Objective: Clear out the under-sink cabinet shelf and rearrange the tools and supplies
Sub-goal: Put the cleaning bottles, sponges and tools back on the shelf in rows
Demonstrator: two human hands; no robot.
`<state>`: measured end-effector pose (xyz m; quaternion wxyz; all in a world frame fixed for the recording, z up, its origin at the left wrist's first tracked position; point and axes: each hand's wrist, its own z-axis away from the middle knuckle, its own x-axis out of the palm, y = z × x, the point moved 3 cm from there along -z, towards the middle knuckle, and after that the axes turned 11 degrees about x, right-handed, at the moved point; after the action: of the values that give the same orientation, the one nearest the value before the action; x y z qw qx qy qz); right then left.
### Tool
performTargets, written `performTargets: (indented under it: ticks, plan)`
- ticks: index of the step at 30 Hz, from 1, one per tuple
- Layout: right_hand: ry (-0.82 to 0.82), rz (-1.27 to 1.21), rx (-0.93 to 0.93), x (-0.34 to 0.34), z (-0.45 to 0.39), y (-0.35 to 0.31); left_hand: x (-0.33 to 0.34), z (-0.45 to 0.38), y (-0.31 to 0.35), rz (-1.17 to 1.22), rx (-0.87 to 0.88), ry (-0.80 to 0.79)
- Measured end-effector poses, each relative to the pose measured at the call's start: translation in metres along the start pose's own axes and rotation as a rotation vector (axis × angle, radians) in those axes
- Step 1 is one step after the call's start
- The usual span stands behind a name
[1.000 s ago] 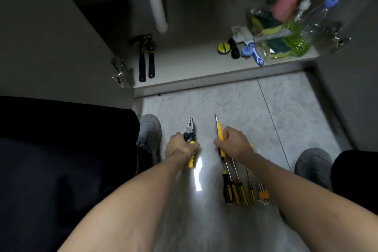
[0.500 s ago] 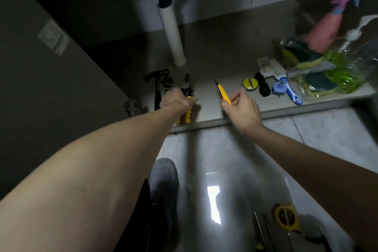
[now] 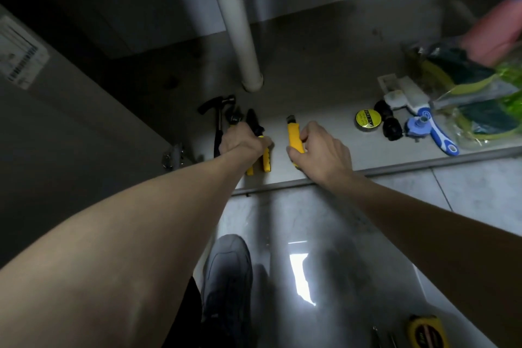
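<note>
Reaching into the under-sink cabinet, both bare arms are seen from the head camera stretched over the shelf [image 3: 324, 127]. The pliers [image 3: 261, 147], dark-jawed with yellow handles, are gripped by the curled fingers of the left hand [image 3: 240, 143] and lie on the shelf just beside a black hammer [image 3: 219, 118]. A yellow utility knife [image 3: 293, 138] is pinched between thumb and fingers of the right hand [image 3: 322, 152], near the shelf's front edge. Bare shelf is left between the knife and a yellow tape roll [image 3: 368, 119], a black fitting [image 3: 388, 121] and a blue-handled brush [image 3: 435, 130] to the right. A white drain pipe [image 3: 243, 45] is planted behind the tools. Glossy grey floor tiles [image 3: 324, 223] are shown below, with a grey shoe [image 3: 228, 277] and a yellow tape measure [image 3: 426, 332].
</note>
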<state>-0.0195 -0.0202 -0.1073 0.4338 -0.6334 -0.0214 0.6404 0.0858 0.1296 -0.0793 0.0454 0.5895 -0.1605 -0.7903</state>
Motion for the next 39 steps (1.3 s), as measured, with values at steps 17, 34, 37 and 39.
performTargets:
  ticks: [17, 34, 37, 39]
  plan:
    - [-0.115, -0.103, -0.138, 0.029, 0.011, -0.029, 0.002, 0.022, -0.033, 0.065, 0.128, 0.209]
    - [-0.084, -0.077, 0.012, -0.009, 0.113, 0.059, 0.04, 0.15, -0.004, 0.323, 0.289, 0.318]
    - [-0.235, 0.053, 0.069, -0.011, 0.156, 0.102, 0.069, 0.195, 0.0, 0.333, 0.276, 0.133]
    - [-0.323, 0.124, 0.099, -0.011, 0.188, 0.129, 0.09, 0.227, 0.001, 0.3, 0.242, -0.018]
